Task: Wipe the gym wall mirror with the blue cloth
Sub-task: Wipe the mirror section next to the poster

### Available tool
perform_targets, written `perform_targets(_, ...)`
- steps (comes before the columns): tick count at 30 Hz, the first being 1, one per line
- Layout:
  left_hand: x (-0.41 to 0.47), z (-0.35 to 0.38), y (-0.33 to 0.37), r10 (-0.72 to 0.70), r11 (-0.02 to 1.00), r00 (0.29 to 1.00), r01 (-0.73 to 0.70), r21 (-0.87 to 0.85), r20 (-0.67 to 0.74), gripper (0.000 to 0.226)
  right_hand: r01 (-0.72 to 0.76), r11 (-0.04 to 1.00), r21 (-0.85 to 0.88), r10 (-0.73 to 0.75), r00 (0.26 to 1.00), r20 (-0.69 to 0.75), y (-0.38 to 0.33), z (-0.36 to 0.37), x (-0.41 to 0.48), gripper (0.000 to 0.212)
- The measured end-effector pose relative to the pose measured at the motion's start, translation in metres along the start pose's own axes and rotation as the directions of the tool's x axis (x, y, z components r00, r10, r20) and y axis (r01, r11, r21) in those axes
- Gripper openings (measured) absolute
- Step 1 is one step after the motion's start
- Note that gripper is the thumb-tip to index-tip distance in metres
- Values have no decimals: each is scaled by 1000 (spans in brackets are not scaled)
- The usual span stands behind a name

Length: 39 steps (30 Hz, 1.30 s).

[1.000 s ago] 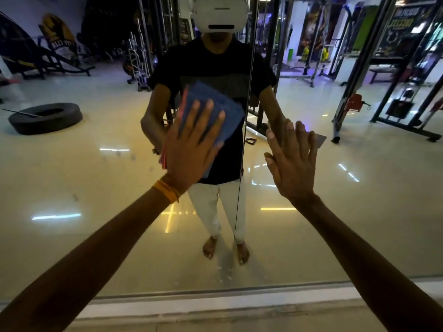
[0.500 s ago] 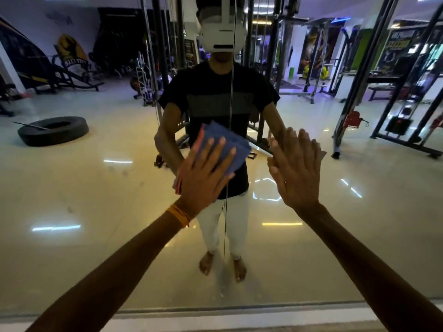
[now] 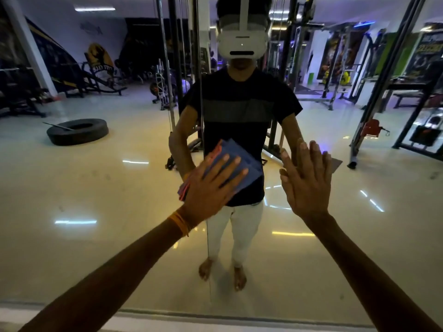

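- The left arm (image 3: 107, 271) comes up from the lower left corner, stretched nearly straight.
- An orange thread band (image 3: 181, 222) circles the left wrist.
- The left hand (image 3: 211, 188) lies flat, back to the camera, with its fingers straight and spread, pressing the blue cloth (image 3: 242, 161) against the mirror (image 3: 96, 188).
- The right arm (image 3: 371, 271) comes up from the lower right corner, also extended.
- The right hand (image 3: 306, 183) is flat with its palm to the glass and holds nothing. Its fingers are straight, close together and pointing up.
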<state>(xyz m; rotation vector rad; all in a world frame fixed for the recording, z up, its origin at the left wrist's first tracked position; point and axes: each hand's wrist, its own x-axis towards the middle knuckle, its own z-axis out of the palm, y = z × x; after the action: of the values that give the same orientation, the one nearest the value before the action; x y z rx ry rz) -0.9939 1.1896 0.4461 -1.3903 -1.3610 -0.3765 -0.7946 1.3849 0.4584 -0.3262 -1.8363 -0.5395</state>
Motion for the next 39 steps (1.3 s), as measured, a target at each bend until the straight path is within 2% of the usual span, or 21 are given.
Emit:
perform_targets(3, -58, 9, 37, 101, 992, 986, -109, 59, 131, 113, 30, 999, 10, -30, 999, 22, 10, 0, -13, 50)
perform_targets(6, -20, 0, 16, 124, 992, 990, -125, 12, 61, 97, 79, 997, 2, -79, 997, 27, 15, 0, -17, 52)
perform_targets(9, 44, -7, -13, -116, 993, 991, 114, -38, -71, 69, 38, 999, -10, -38, 998, -40, 12, 5, -13, 52)
perform_targets(11, 58, -9, -3, -265, 960, 962, 257, -107, -71, 66, 34, 999, -8, -34, 998, -45, 11, 6, -13, 53)
perform_targets(12, 43, -3, 11, -231, 967, 973, 227, -118, -22, 66, 43, 999, -1, -43, 999, -32, 12, 5, -13, 53)
perform_targets(15, -45, 19, 58, 66, 996, 979, -54, -66, 191, 81, 52, 999, 15, -52, 999, 1, 16, 3, -16, 53)
perform_targets(17, -77, 24, 67, 106, 994, 971, -110, 9, 216, 90, 71, 996, 50, -72, 997, 13, 15, 2, -16, 55)
perform_targets(19, -63, 19, 59, 24, 1000, 984, -26, 12, 178, 89, 147, 980, 137, -148, 989, 0, 10, -2, -14, 60)
perform_targets(21, -34, 3, 40, -221, 974, 973, 223, -34, 66, 81, 190, 957, 220, -188, 982, -34, -2, -5, -2, 66)
perform_targets(22, -24, -4, 27, -405, 911, 914, 403, -81, -4, 75, 181, 955, 236, -175, 983, -47, -10, -6, 6, 68)
perform_targets(23, -18, -9, 11, -609, 788, 789, 591, -171, -77, 69, 165, 954, 251, -157, 986, -51, -18, -6, 14, 68)
perform_targets(24, -14, -14, -7, -789, 609, 598, 735, -298, -138, 65, 155, 950, 272, -149, 988, -43, -27, -4, 22, 66)
perform_targets(25, -13, -20, -26, -901, 432, 398, 798, -421, -172, 67, 160, 942, 295, -160, 987, -22, -35, -1, 30, 61)
perform_targets(26, -15, -25, -41, -956, 292, 234, 818, -495, -178, 76, 179, 935, 305, -190, 982, 7, -44, 2, 35, 56)
perform_targets(27, -21, -28, -50, -976, 206, 131, 825, -526, -176, 83, 201, 932, 301, -222, 974, 37, -54, 5, 39, 52)
perform_targets(29, -31, -31, -46, -985, 156, 91, 823, -546, -144, 87, 245, 933, 265, -276, 957, 84, -76, 10, 48, 52)
perform_targets(31, -40, -23, -14, -993, 118, 105, 832, -542, -54, 78, 273, 937, 219, -299, 950, 95, -97, 17, 58, 56)
perform_targets(33, -42, -16, 17, -990, 129, 136, 855, -502, -23, 75, 298, 942, 154, -317, 941, 119, -114, 23, 69, 63)
perform_targets(35, -44, -16, 10, -994, 99, 110, 847, -522, -10, 74, 300, 948, 106, -312, 941, 133, -124, 27, 78, 66)
perform_targets(37, -55, -29, -34, -996, 82, 54, 833, -547, -67, 71, 298, 948, 108, -310, 942, 127, -128, 29, 81, 65)
perform_targets(39, -75, -42, -85, -992, -7, -71, 844, -536, -100, 69, 302, 945, 123, -315, 943, 104, -127, 31, 80, 60)
